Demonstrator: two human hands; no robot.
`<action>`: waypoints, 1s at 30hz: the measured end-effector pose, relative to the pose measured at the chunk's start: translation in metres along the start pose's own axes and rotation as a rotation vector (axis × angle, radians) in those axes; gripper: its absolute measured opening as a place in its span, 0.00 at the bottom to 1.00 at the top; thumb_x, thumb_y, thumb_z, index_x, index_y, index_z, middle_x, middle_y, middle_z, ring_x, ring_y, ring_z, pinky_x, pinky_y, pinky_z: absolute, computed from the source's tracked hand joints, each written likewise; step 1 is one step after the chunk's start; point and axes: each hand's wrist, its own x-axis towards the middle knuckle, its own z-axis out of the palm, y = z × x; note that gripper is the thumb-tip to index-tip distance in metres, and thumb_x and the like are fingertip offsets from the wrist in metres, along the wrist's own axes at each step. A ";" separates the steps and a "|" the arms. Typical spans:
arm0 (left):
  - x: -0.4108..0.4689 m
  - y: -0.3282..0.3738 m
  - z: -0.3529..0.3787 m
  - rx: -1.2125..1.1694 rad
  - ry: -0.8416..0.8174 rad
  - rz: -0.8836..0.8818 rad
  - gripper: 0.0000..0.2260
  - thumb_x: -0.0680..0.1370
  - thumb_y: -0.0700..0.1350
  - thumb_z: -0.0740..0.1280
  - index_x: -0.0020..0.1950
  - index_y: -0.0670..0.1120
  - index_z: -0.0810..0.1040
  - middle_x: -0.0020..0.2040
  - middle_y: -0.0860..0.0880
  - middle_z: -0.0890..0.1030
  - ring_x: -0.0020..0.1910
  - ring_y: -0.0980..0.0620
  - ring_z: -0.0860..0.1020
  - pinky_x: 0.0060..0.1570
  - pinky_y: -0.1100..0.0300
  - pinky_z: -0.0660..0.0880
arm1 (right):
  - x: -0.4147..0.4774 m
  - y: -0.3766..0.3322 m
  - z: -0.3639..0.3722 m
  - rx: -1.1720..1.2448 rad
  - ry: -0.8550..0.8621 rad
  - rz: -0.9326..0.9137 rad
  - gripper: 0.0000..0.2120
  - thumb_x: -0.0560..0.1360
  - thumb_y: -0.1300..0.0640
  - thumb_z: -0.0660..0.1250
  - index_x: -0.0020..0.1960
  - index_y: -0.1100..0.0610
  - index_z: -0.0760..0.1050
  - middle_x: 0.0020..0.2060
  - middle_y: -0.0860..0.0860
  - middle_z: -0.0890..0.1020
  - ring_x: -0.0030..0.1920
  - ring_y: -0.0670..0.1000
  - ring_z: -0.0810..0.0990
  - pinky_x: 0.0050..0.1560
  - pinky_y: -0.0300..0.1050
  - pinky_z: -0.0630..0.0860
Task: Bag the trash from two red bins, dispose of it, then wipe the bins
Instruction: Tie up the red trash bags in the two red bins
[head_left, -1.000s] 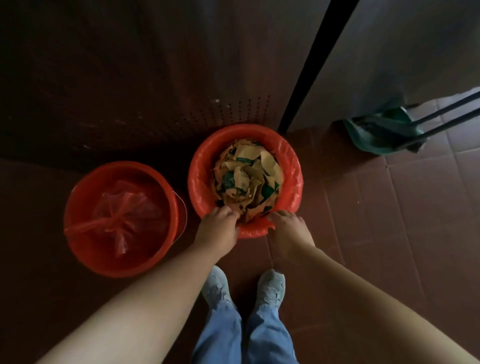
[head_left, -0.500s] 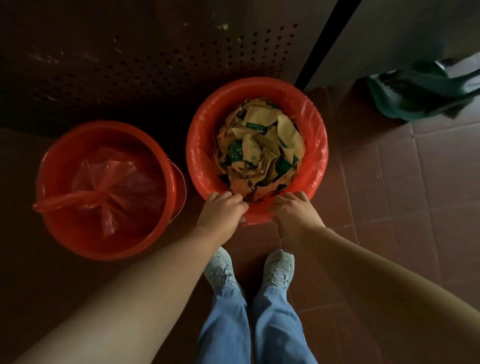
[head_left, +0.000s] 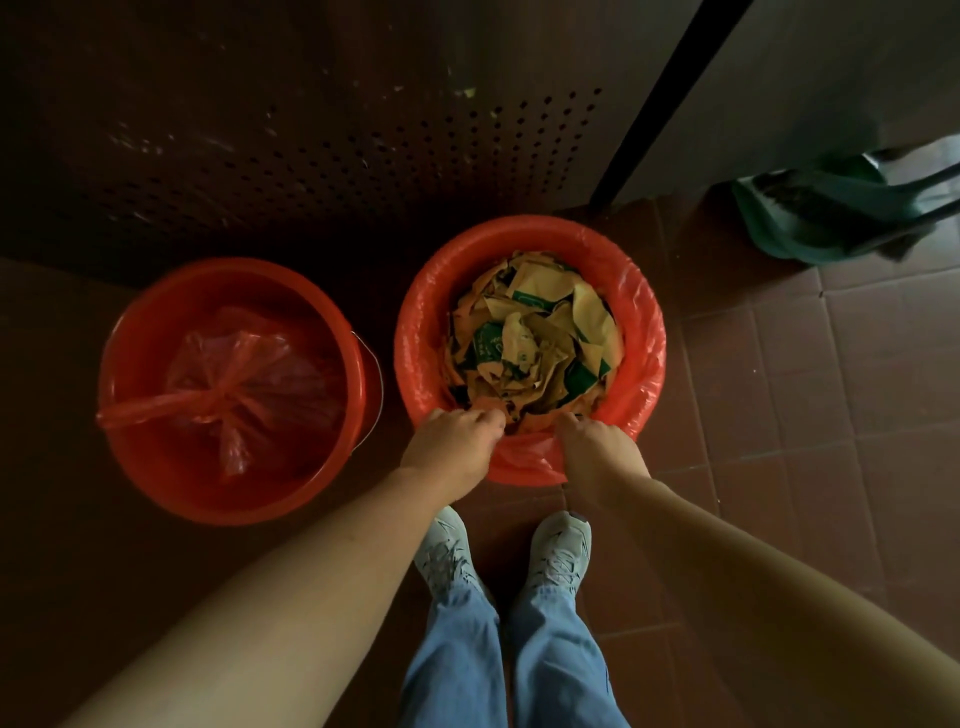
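left hand (head_left: 449, 447) + right hand (head_left: 597, 452): both pinch liner (head_left: 636, 312) at near rim of right bin (head_left: 524, 470) | paper trash (head_left: 535, 338) inside | left bin (head_left: 156, 467) alongside: tied bag (head_left: 244, 374) inside

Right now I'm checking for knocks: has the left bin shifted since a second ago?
No. The left bin still stands just left of the lined bin, with the same narrow gap; only the camera moved.
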 end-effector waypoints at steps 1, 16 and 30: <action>0.000 0.000 0.001 0.022 -0.019 -0.011 0.13 0.83 0.55 0.60 0.64 0.50 0.74 0.59 0.50 0.80 0.58 0.46 0.78 0.57 0.50 0.70 | 0.003 0.001 0.000 0.045 0.008 0.045 0.10 0.79 0.61 0.61 0.60 0.57 0.72 0.48 0.53 0.82 0.47 0.59 0.82 0.43 0.50 0.77; 0.007 0.012 0.009 0.314 0.115 -0.136 0.15 0.78 0.45 0.65 0.65 0.49 0.76 0.59 0.49 0.79 0.59 0.44 0.75 0.61 0.46 0.67 | 0.010 -0.021 0.020 -0.101 0.158 0.073 0.18 0.78 0.52 0.63 0.67 0.52 0.70 0.63 0.52 0.76 0.66 0.58 0.72 0.63 0.55 0.69; -0.003 -0.028 -0.046 0.558 0.089 -0.129 0.15 0.78 0.43 0.61 0.64 0.49 0.78 0.63 0.47 0.75 0.67 0.41 0.69 0.71 0.38 0.60 | 0.005 0.040 -0.033 -0.333 0.213 0.160 0.17 0.78 0.58 0.63 0.65 0.49 0.77 0.58 0.49 0.78 0.63 0.57 0.73 0.61 0.52 0.69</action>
